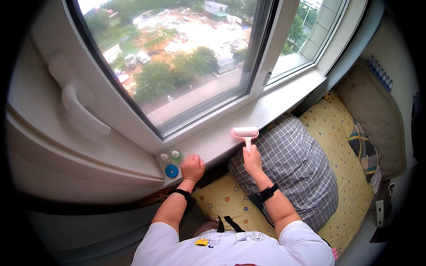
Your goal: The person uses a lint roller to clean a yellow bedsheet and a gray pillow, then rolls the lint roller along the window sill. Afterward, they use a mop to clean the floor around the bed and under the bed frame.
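My right hand (253, 159) grips the pink handle of a lint roller (245, 131), whose white roll is over the front edge of the white windowsill (216, 143). With its fingers curled in, my left hand (193, 167) rests at the sill's edge; whether anything is inside it cannot be seen. Just left of that hand, a blue ring-shaped roll (171, 171) lies on the sill. Behind the roll stand two small bottles with whitish tops, one of them greenish (176, 155) and the other clear (164, 157).
A grey checked quilt (293, 159) lies bunched on a bed with a yellow star-patterned sheet (342, 149), against the sill. The window frame (206, 121) rises behind the sill. A white window handle (83, 109) juts out at the left. A padded headboard (372, 109) stands at the right.
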### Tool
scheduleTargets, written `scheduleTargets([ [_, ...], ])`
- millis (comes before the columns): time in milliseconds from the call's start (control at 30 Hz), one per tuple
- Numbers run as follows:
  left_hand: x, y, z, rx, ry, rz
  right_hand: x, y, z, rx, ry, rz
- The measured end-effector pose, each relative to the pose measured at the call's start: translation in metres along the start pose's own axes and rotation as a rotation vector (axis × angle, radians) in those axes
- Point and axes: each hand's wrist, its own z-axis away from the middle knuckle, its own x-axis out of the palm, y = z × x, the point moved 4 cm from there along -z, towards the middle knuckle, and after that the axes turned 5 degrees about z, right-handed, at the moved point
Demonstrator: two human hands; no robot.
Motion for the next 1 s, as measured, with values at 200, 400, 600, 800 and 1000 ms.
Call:
scheduleTargets([
  [200,0.006,0.007,-0.003,0.012,0.001,0.031,0.019,0.043,-0.111,0.429,-0.188,-0.198],
  [400,-0.005,-0.001,0.003,0.005,-0.009,0.032,0.022,0.043,-0.017,0.282,-0.144,-0.221],
  [600,-0.008,0.004,0.005,0.008,-0.037,0.034,0.014,0.037,-0.035,0.333,-0.212,-0.249],
  [800,0.0,0.006,0.004,0.017,-0.029,0.023,0.036,0.044,-0.089,0.327,-0.141,-0.193],
  [1000,-0.007,-0.003,0.004,0.022,-0.004,0.023,0.02,0.058,0.029,0.125,0.02,-0.132],
])
